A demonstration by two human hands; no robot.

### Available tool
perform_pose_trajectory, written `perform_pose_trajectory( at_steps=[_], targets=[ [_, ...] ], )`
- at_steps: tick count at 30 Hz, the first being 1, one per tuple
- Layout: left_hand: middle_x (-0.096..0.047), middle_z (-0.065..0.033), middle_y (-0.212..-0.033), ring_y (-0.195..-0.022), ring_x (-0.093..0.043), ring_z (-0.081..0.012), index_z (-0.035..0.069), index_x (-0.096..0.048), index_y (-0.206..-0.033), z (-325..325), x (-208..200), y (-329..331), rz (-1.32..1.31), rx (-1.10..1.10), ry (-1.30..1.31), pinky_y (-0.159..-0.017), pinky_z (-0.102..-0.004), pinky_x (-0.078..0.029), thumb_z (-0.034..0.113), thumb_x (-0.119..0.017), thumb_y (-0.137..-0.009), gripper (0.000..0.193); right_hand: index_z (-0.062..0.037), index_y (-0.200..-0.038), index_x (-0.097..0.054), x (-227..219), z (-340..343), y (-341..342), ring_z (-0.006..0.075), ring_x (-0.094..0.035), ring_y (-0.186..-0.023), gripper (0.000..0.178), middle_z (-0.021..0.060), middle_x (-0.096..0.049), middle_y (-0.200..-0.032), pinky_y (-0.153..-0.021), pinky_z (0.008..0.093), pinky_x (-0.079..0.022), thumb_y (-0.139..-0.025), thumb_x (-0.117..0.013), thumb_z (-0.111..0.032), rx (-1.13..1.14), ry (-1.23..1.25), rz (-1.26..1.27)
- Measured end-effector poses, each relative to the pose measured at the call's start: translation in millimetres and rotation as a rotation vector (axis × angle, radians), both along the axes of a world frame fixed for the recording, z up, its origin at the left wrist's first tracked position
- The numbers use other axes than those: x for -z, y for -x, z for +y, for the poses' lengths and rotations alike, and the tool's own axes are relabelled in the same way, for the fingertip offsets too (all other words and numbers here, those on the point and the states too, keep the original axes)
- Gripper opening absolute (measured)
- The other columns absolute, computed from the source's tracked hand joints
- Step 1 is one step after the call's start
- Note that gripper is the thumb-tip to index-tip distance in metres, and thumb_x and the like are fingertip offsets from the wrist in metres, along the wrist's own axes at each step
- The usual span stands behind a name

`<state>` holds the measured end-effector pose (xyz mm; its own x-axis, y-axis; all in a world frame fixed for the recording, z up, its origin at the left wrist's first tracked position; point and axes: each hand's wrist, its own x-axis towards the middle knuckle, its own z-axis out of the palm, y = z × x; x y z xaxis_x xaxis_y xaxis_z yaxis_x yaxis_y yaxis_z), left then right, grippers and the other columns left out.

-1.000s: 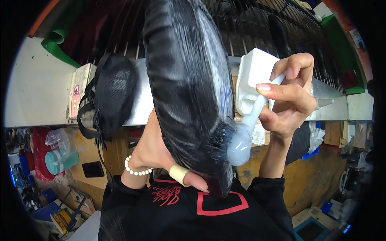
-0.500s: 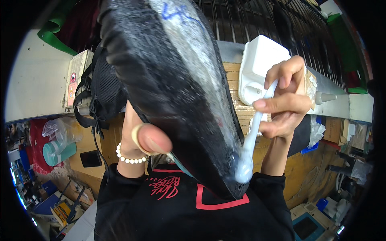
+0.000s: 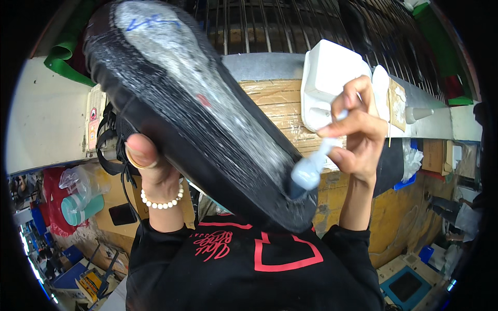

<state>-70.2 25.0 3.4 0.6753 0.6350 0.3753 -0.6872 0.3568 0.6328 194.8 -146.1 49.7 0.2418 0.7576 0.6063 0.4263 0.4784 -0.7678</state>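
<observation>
My left hand (image 3: 148, 160) grips a black shoe upper (image 3: 171, 140) from its left side. The thumb shows at the shoe's edge; the other fingers are hidden behind it. Its underside faces up, with a grey middle strip (image 3: 207, 98) bearing blue handwriting and a small red mark. In my right hand (image 3: 360, 127), thumb and fingers pinch the pale handle of a brush (image 3: 308, 173). The brush's whitish, blurred head touches the underside near the end closest to me. Around the grey strip, the black border looks rough and partly shiny.
A white plastic container (image 3: 332, 72) stands on a cardboard-covered bench (image 3: 270, 98), with a white-smeared board (image 3: 398, 103) and a nozzle (image 3: 419, 114) to its right. Metal bars (image 3: 270, 26) run behind. Left of me are a black bag (image 3: 122, 135), a phone (image 3: 123, 214) and a teal container (image 3: 83, 207).
The shoe has swung up and to the left, showing more of its underside. My right hand has shifted slightly left, and the brush head has moved up with the shoe's near end.
</observation>
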Motion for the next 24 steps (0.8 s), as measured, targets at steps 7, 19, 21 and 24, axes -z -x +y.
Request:
perform_pose_trajectory(
  at_steps=[7,19,21,24],
  targets=[
    [-0.052,-0.0245,-0.143,-0.132,-0.053,-0.0328,0.0,-0.044,-0.147,0,-6,0,-0.118,0.085,-0.011,-0.112,-0.0501,-0.043,0.057,-0.064,-0.091,0.083,-0.0063,-0.087,-0.08,-21,-2,11,0.0137,-0.045,-0.079,0.033,0.0052,-0.041,-0.1,-0.068,0.0267,-0.037,-0.058,-0.089,-0.02,0.186,0.016,-0.151],
    [-0.054,-0.0242,-0.143,-0.133,-0.053,-0.032,-0.001,-0.045,-0.146,1,10,16,-0.247,0.193,-0.049,-0.113,-0.0501,-0.042,0.057,-0.063,-0.092,0.081,-0.0001,-0.094,-0.078,-22,55,-8,0.013,-0.051,-0.087,0.034,0.009,-0.048,-0.11,-0.081,0.0292,-0.043,-0.069,-0.086,-0.021,0.065,-0.273,-0.215],
    [-0.055,-0.0213,-0.142,-0.13,-0.056,-0.03,0.0,-0.046,-0.145,9,10,23,-0.186,0.146,-0.114,-0.112,-0.048,-0.044,0.06,-0.059,-0.093,0.08,-0.0021,-0.091,-0.078,-21,44,-10,0.0134,-0.051,-0.083,0.034,0.0088,-0.046,-0.109,-0.078,0.0293,-0.043,-0.068,-0.086,-0.026,-0.003,-0.193,-0.19],
    [-0.056,-0.0203,-0.14,-0.128,-0.057,-0.0292,0.0,-0.047,-0.145,12,4,29,-0.152,0.104,-0.093,-0.111,-0.0472,-0.045,0.059,-0.06,-0.093,0.08,-0.0072,-0.084,-0.078,-19,17,-9,0.0142,-0.049,-0.078,0.037,0.0074,-0.042,-0.103,-0.073,0.0289,-0.041,-0.066,-0.087,-0.038,-0.033,-0.054,-0.227]
  ],
)
